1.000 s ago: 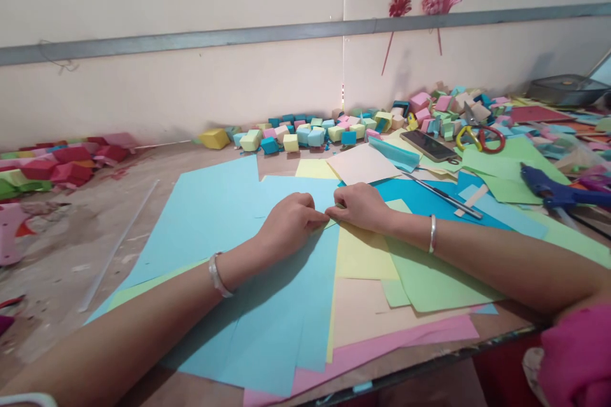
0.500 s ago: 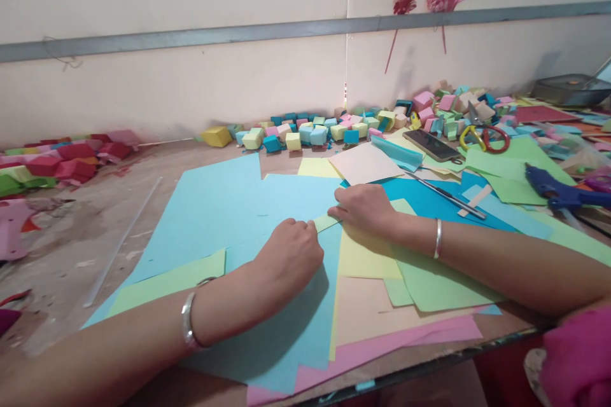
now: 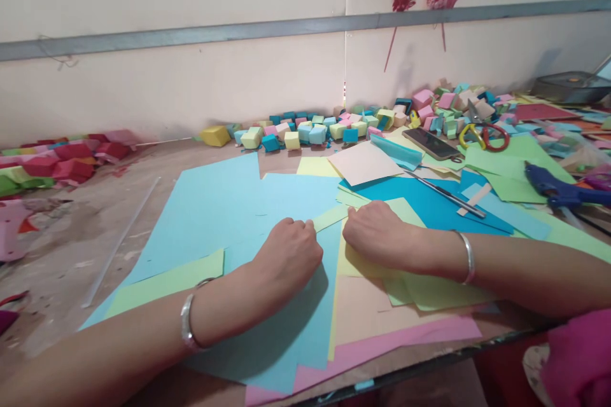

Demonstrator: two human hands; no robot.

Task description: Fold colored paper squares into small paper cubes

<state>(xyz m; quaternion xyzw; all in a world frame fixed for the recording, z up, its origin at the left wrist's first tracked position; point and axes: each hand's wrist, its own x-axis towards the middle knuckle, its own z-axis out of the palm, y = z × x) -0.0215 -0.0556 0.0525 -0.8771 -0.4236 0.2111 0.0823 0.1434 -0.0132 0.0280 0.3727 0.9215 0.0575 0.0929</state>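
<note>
Desk [image 3: 71, 229]: light-blue paper sheets [image 3: 210, 210], one pale-green paper strip [image 3: 331, 219] between left hand [image 3: 291, 255] and right hand [image 3: 377, 235], black-and-silver pen [image 3: 446, 193], smartphone [image 3: 431, 144], scissors [image 3: 494, 138], blue glue gun [image 3: 554, 188], paper cubes [image 3: 292, 140].

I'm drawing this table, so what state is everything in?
Pale green paper strip: straight, between left hand and right hand
Black rectangular phone: flat, topside dark
Yellow-and-red-handled metal scissors: unheld, opening unclear
Blue plastic glue gun: lying sideways
Slim silver-and-black pen-like tool: flat

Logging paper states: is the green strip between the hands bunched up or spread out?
Spread out: the green strip runs straight between left hand and right hand; any folds beneath the hands cannot be told.
</note>
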